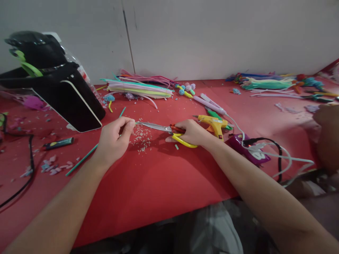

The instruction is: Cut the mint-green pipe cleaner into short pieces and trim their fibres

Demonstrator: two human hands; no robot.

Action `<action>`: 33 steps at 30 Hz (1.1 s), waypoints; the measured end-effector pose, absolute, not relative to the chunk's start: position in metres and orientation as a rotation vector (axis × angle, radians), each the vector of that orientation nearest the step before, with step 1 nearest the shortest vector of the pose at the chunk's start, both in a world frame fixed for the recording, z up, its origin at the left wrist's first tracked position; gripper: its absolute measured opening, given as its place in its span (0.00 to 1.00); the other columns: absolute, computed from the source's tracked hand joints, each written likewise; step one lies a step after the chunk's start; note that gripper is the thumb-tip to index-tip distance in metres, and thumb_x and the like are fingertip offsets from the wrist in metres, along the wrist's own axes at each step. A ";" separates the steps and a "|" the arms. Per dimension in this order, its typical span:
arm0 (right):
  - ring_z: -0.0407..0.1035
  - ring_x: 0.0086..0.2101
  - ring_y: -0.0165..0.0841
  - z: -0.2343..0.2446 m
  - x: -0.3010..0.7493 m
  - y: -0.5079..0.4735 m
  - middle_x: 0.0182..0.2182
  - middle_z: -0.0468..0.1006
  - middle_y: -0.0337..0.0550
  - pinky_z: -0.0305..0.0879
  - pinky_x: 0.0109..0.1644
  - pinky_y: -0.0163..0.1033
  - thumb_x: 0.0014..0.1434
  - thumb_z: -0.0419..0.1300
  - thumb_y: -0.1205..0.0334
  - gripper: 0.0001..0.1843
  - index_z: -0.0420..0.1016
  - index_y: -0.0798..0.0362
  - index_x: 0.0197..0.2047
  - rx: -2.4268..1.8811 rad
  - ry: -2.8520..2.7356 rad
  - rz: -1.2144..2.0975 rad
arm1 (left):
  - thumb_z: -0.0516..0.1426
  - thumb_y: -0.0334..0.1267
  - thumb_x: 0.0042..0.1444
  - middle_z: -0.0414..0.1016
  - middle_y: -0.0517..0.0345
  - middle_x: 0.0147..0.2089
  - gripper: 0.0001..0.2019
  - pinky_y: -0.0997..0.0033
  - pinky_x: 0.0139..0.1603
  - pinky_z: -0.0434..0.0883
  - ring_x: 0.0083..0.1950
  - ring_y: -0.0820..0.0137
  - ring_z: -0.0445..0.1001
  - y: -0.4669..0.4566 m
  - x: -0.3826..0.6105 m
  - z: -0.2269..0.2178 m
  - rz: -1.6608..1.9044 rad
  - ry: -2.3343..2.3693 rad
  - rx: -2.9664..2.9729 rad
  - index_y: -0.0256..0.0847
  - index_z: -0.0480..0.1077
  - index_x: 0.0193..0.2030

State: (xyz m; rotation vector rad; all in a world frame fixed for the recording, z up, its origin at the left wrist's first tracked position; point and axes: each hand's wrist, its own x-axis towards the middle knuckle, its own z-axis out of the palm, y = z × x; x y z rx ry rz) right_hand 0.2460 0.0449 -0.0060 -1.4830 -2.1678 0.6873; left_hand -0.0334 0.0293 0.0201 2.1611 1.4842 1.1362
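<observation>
My left hand [115, 139] is closed in a pinch, and a tiny greenish tip, apparently of a pipe cleaner piece, shows at its fingertips; most of it is hidden. In my right hand [189, 130] is a pair of scissors [156, 126] with yellow and red handles. The blades point left and their tips meet the pinched piece. Pale green fluff clippings [143, 139] are scattered on the red table below the blades. A long green pipe cleaner [82, 160] lies on the table, passing beneath my left hand. One short green snippet [177, 146] rests below the scissors.
A black bin-like container [69, 95] stands at left by a small tube [58, 143]. Pipe cleaner bundles [140, 88] lie along the wall. Right of my hand are a yellow glue gun [215, 124], a lilac styling iron [208, 103] and a purple power strip [249, 150] with cables. Another person's arm [328, 137] is far right.
</observation>
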 end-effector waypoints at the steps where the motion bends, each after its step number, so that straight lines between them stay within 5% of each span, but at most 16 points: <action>1: 0.47 0.25 0.25 -0.006 0.246 0.045 0.21 0.54 0.32 0.43 0.28 0.36 0.45 0.68 0.30 0.35 0.58 0.52 0.22 -1.483 -2.166 0.681 | 0.53 0.42 0.66 0.72 0.61 0.26 0.12 0.72 0.28 0.64 0.26 0.74 0.67 0.029 -0.034 0.020 1.137 1.485 2.163 0.41 0.70 0.33; 33: 0.48 0.25 0.25 -0.006 0.246 0.045 0.21 0.55 0.32 0.44 0.29 0.38 0.47 0.68 0.32 0.32 0.60 0.52 0.23 -1.468 -2.167 0.701 | 0.53 0.41 0.66 0.71 0.62 0.26 0.12 0.72 0.28 0.63 0.24 0.75 0.64 0.030 -0.034 0.018 1.154 1.485 2.192 0.41 0.69 0.33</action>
